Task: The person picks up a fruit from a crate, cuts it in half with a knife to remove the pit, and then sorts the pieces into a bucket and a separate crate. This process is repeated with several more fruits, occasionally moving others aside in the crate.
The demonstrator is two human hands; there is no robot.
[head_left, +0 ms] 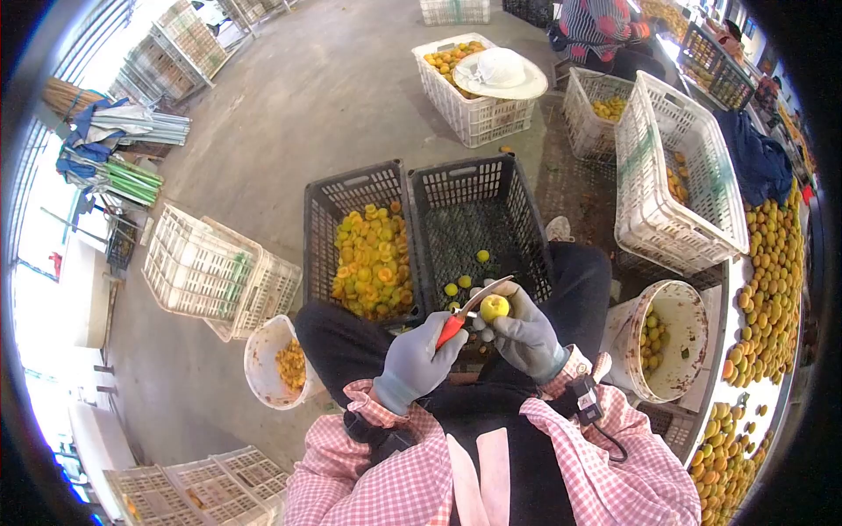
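My gloved left hand (pixel 419 361) is closed around the red handle of a knife (pixel 451 330), whose curved blade points up and to the right. In my gloved right hand (pixel 531 340) I grip a yellow-green apricot (pixel 494 307), close beside the blade. Beyond my hands stand two black crates. The left black crate (pixel 353 180) holds many cut apricot pieces (pixel 373 254). A few whole apricots (pixel 482 256) lie at the near end of the right black crate (pixel 465 167), partly hidden by my hands.
A white bucket (pixel 263 351) with orange pieces stands at my left; a larger bucket (pixel 623 342) with whole fruit is at my right. Many apricots (pixel 772 289) cover a table along the right. White crates (pixel 680 219) stand around, one under a hat (pixel 500 74). A person (pixel 596 31) sits at the back.
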